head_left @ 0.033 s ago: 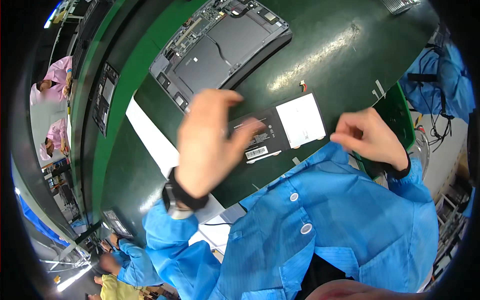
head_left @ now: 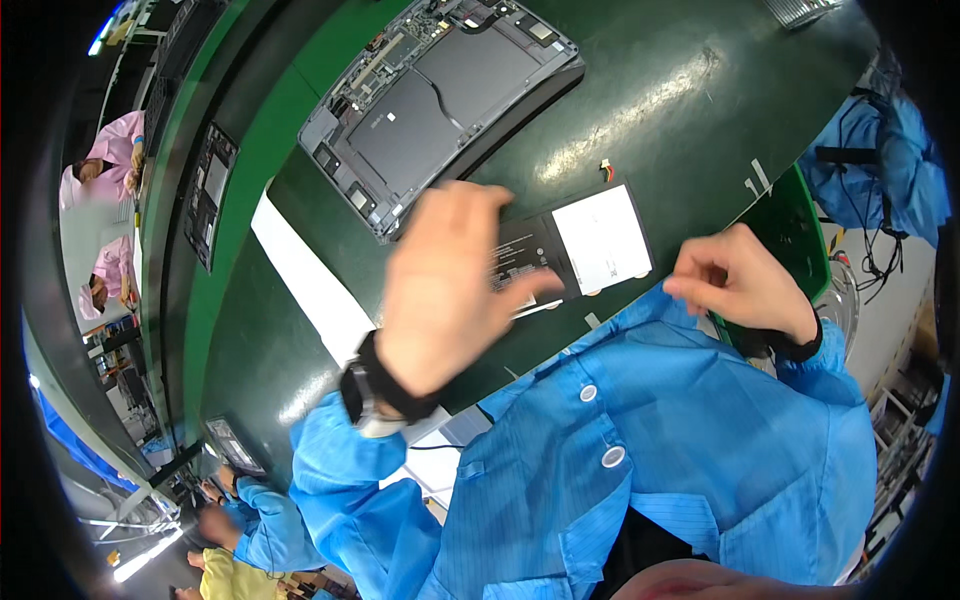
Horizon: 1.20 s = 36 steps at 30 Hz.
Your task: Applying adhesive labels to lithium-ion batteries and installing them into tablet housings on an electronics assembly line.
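Observation:
A flat black battery pack (head_left: 520,243) with a white panel (head_left: 602,240) lies on the dark green table (head_left: 690,130). Its short coloured cable and plug (head_left: 607,170) point toward the far side. My left hand (head_left: 440,285), slightly blurred, hovers over the pack's left end with thumb and fingers apart, hiding that end. No object shows in it. To the right of the white panel, my right hand (head_left: 740,275) has its fingers curled and thumb pressed in; what they hold, if anything, is hidden. Beyond my left hand rests an opened laptop (head_left: 440,100), its circuit board and inner parts exposed.
A white strip (head_left: 300,260) lies to the left of my left hand. Beside the table's right edge stands a green bin (head_left: 800,240). Another opened device (head_left: 212,195) is at the left. Co-workers in pink (head_left: 115,265) and a blue sleeve (head_left: 275,520) appear farther left.
My left hand has shifted right and slightly nearer, covering more of the battery pack's label and uncovering the laptop's near corner. The right hand has barely moved.

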Available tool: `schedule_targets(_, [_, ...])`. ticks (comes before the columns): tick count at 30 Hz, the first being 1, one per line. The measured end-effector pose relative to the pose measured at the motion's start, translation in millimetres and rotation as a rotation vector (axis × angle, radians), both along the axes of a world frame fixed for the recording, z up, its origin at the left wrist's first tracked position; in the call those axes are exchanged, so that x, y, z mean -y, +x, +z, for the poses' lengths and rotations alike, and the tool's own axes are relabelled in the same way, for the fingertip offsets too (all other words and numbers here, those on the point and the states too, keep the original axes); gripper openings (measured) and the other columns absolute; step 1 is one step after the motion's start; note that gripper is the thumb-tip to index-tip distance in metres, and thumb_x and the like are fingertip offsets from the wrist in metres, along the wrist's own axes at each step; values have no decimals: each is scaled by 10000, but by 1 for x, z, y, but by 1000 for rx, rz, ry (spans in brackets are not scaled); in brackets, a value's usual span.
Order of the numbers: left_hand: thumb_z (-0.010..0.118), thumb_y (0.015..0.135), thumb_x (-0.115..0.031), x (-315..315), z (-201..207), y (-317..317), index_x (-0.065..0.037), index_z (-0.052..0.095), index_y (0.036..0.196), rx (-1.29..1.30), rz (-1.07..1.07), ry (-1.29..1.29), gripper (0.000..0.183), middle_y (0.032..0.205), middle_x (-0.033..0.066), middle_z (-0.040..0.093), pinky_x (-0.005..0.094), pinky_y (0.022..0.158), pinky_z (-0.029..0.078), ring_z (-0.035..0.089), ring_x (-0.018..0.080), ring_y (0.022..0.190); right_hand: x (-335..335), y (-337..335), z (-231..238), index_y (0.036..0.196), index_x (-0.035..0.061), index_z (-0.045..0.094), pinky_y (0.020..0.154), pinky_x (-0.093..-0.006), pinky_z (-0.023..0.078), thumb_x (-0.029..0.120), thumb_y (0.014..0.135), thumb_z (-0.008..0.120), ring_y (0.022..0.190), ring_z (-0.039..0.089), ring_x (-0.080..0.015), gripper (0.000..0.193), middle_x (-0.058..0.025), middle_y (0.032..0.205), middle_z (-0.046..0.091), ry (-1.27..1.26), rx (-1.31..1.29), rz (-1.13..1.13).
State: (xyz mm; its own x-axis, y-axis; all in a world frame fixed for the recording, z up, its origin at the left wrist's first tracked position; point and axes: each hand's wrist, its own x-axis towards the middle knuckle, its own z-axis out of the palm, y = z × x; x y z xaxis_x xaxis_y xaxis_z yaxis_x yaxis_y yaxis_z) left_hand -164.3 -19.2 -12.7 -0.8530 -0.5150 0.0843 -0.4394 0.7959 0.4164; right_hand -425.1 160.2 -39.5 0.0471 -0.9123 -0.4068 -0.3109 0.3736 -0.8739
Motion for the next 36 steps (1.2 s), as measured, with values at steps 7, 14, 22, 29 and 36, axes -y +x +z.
schedule_targets(7, [995,565,-269,-22,-27,-28,-7,579,1213,176,-92,157,814,1116,163,574,437,902,516,579,366,1070,-41,11,-38,876,7,680,598,-225,504,188,1000,733,698,708,-92,226,-64,804,761,109,258,-171])
schedule_targets(14, [998,661,-321,-32,-33,-30,-18,491,1404,28,-39,612,949,1196,264,679,459,960,536,693,436,1106,-41,14,-32,874,14,649,622,-227,492,132,990,731,726,718,-92,185,-66,802,763,-169,202,-223])
schedule_targets(22, [950,674,-218,-25,-33,-22,2,280,1594,-210,-204,971,1160,1417,215,554,402,1123,435,593,318,1310,7,12,-25,900,-1,659,633,-217,479,113,994,723,695,682,-89,161,-55,756,723,-441,636,-239])
schedule_targets(29, [920,647,-169,-7,-12,-12,30,282,1588,-414,-58,557,1154,1453,209,518,407,1156,400,537,307,1371,35,18,-27,977,-20,709,631,-235,513,109,1012,661,728,707,-116,142,-62,826,734,-493,279,-166])
schedule_targets(36, [973,622,-271,-10,-13,-22,35,346,1557,-312,106,225,1167,1330,249,582,440,900,581,677,393,1139,47,43,-3,965,-26,726,567,-244,489,48,950,728,637,648,-99,75,-63,799,724,-598,179,-128])
